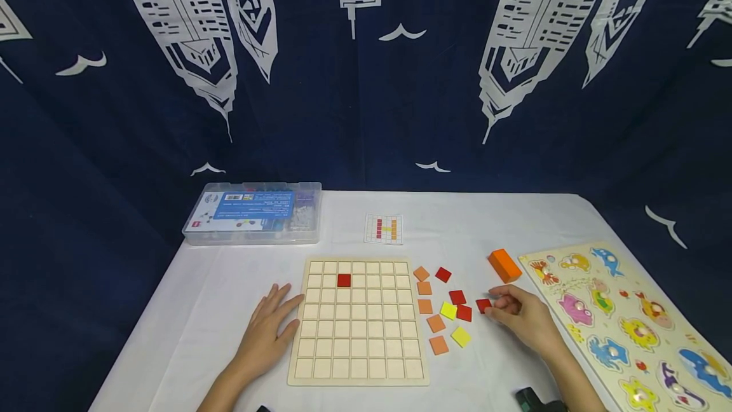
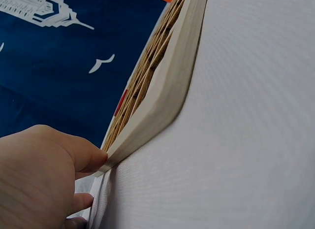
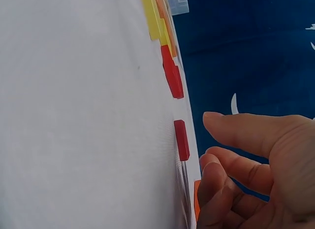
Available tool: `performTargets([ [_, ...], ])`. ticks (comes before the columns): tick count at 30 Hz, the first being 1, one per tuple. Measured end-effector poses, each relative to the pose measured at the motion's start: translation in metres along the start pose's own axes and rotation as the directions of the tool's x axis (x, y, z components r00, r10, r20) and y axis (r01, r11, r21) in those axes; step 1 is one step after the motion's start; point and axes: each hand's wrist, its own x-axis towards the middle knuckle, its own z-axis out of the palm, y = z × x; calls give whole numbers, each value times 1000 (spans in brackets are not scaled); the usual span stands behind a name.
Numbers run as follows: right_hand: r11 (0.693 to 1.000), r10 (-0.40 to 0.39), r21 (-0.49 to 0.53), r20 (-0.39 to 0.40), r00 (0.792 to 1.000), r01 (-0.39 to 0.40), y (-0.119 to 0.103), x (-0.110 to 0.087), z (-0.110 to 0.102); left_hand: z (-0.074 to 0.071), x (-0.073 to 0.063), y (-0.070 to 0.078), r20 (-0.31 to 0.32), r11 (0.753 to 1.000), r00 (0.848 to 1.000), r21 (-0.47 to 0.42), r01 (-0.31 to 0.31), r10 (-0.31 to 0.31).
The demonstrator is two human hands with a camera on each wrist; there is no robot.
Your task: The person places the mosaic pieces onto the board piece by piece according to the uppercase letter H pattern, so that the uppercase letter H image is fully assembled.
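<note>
- At the bottom edge of the frame, right of centre, a black device [image 1: 534,401] shows in part beside the right forearm.
- Lower left of centre, the left hand [image 1: 269,323] has its fingers spread and holds nothing; it rests at the left edge of the grid board [image 1: 358,379], and the left wrist view shows a fingertip against the rim.
- The grid board lies flat at lower centre. One red square [image 1: 344,280] sits in its second row from the top, third column from the left.
- At lower right, the right hand [image 1: 523,316] has thumb and forefinger a little apart, the other fingers loosely bent, the grasp empty.
- The red tile [image 1: 483,305] lies on the table at that hand's fingertips; whether they touch it I cannot tell.
- Between the grid board and the right hand lie five orange tiles [image 1: 438,344], two yellow tiles [image 1: 460,336] and three more red tiles [image 1: 443,274].
- Along the lower right edge, an animal puzzle board [image 1: 620,329] lies slantwise.
- An orange block [image 1: 504,266] lies just beyond the right hand.
- Farther off, above the grid board, is a small pattern card [image 1: 384,229].
- Left of the card, a clear plastic box [image 1: 251,213] stands near the white tablecloth's [image 1: 486,215] far edge.
- Behind everything hangs a navy curtain [image 1: 354,107] with white buildings and birds.
</note>
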Motion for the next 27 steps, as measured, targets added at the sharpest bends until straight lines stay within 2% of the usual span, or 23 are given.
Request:
performTargets([
  [9, 1000, 22, -1, 12, 1000, -22, 3, 1, 2, 0, 0, 1, -13, 1000, 1000, 4, -14, 14],
  [13, 1000, 29, -9, 18, 999, -28, 3, 1, 3, 0, 0, 1, -2, 1000, 1000, -2, -1, 1],
  [27, 1000, 2, -31, 15, 1000, -1, 7, 0, 6, -2, 0, 3, -3, 1000, 1000, 0, 1, -1],
])
